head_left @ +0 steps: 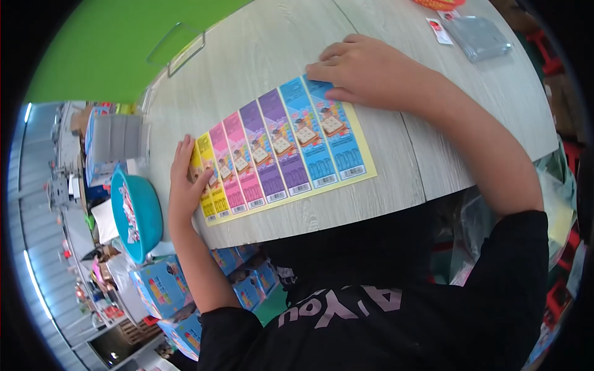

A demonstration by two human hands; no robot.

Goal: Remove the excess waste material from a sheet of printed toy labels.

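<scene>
Printed sheet [272,147] between left fingers [185,149] and right fingers [320,72].
Left: close together, thumb apart; right: loosely spread. Press evenly, keeping the sheet flat between them.

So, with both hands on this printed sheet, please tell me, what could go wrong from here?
The printed sheet might crease if the left hand, at its left end, and the right hand, at its far right corner, push unevenly. Its near left corner lies close to the edge of the table, so it could bend there if it slides.
</scene>
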